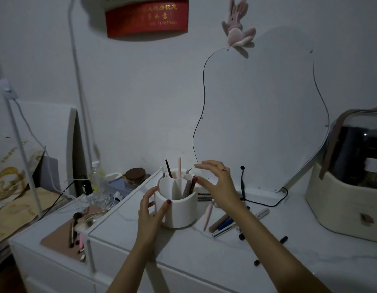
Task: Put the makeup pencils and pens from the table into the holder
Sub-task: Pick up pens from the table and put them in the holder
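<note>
Makeup pens [222, 222] lie scattered beside right hand [217, 182], fingers spread, empty | likely light, stiff, roll-prone: pinch mid-barrel | left hand [150, 210] cups holder [180, 212]

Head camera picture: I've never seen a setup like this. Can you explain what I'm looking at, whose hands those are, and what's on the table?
No machine here: a person wears one camera on the head, looking forward and down, so the hands you see are the wearer's own. The left hand cups the side of a white divided holder on a white table, with some pencils already inside. The right hand is spread open over the holder's rim, holding nothing I can see. Right of the holder, loose pens and pencils lie on the table, not yet put in. Behind stands a wavy mirror.
</note>
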